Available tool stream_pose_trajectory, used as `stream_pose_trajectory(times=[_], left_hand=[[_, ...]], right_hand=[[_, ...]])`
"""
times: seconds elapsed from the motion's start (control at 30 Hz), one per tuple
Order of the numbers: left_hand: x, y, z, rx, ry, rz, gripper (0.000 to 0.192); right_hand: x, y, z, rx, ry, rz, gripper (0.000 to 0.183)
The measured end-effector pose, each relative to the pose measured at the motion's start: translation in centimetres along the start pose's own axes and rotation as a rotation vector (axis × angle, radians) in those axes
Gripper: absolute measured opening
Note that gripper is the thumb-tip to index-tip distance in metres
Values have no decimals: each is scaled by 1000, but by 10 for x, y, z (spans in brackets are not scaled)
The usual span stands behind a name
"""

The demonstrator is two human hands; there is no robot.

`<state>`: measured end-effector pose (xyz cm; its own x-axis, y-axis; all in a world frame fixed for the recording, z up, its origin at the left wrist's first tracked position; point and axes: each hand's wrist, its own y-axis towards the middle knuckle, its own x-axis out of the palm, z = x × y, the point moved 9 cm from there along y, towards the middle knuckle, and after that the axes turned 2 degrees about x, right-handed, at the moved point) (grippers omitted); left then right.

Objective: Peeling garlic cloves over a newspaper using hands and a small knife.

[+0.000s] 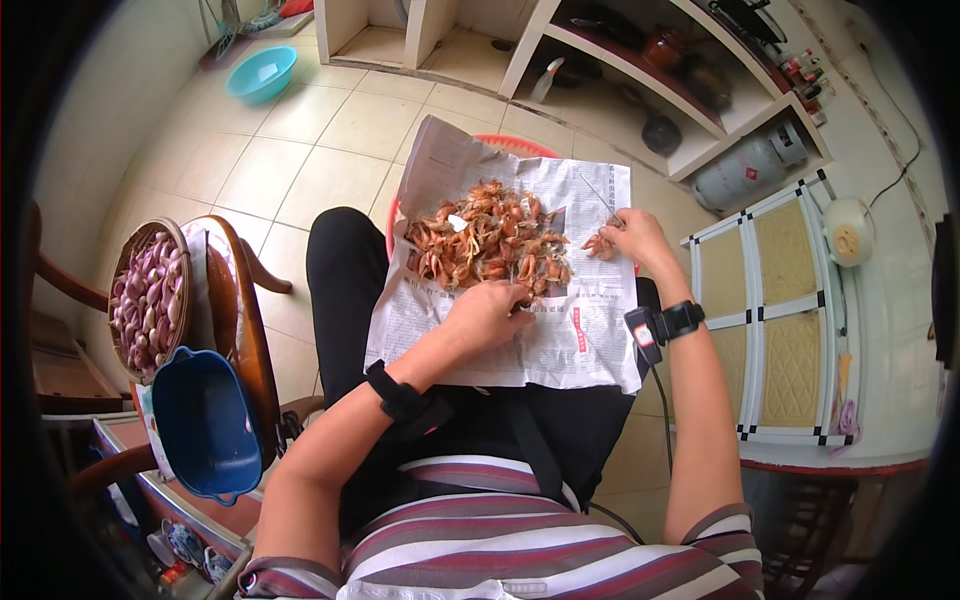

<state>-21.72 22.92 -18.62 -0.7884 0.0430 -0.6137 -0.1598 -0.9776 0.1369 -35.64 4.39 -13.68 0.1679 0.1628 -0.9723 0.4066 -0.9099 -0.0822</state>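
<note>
Over my lap lies a sheet of newspaper (600,330) bearing a heap of brown shallots with dry, papery skins (480,244). My left hand (491,315) is at the heap's near edge, fingers bent down; whether they grip a shallot is hidden. To the right of the heap, my right hand (637,234) holds a thin metal knife (598,195), its narrow blade slanting up and left. A small clump of brown shallot skins (600,246) is at the fingertips of this hand. Both wrists wear black straps.
A red plastic basket (517,142) shows beneath the paper. On the wooden chair (251,322) at left are a woven basket of peeled pinkish shallots (150,300) and a blue plastic basin (206,427). A turquoise basin (262,75) and gas cylinder (750,172) stand farther off.
</note>
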Motion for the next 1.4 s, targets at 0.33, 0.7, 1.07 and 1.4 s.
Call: stream_pose_trajectory(times=[0.33,0.7,1.07,1.4], left_hand=[[-19,69,11,-101,-235,179,56],[-23,68,-1,-275,24,219,40],[-17,51,28,-185,162,152,32],[-35,49,-30,-287,-581,251,17]], right_hand=[[13,-30,-32,182,717,-279,22],[74,-9,-48,215,714,-333,26],[6,53,-40,3,119,349,22],[-57,22,123,128,166,220,29]])
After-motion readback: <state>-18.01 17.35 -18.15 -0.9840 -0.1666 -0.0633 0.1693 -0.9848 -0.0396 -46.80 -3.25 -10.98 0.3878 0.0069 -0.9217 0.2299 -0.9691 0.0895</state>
